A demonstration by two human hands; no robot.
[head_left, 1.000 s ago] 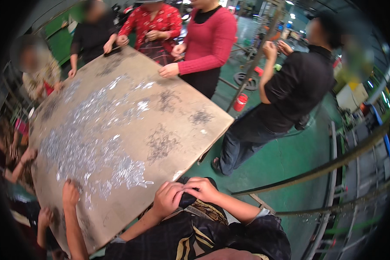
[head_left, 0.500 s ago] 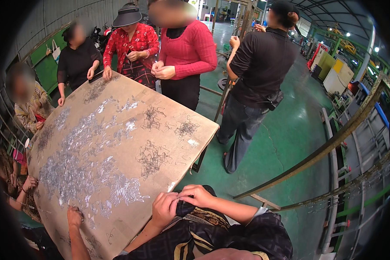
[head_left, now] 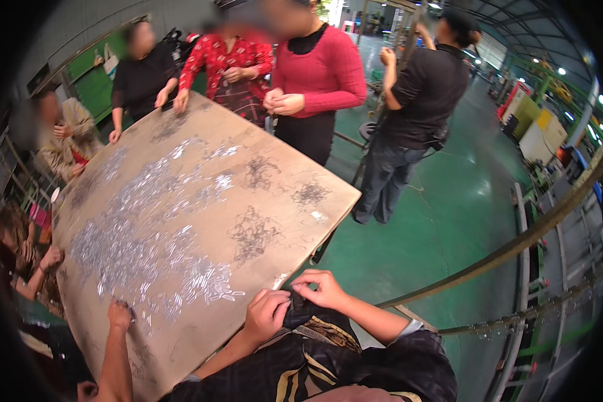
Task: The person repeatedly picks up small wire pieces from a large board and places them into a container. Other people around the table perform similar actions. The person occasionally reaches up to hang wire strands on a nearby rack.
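My left hand (head_left: 266,315) and my right hand (head_left: 323,288) meet at the near edge of a big brown table (head_left: 328,194). Both pinch a fold of dark patterned cloth (head_left: 300,313) that lies between them, just off the table's edge. Shiny small metal parts (head_left: 141,234) lie spread in heaps over the table's left half. Darker tangled clumps of parts (head_left: 253,234) sit toward the right side. Nearest to my hands is a silvery heap (head_left: 208,281).
Another person's hand (head_left: 119,313) rests on the table at lower left. Several people stand around the far and left edges. A person in black (head_left: 415,114) stands on the green floor (head_left: 449,221) to the right. A curved metal rail (head_left: 516,244) runs along the right.
My hands stay together at the table edge, fingers working the cloth. The other person's hand at lower left has shifted down the table. The person in black stepped further from the table.
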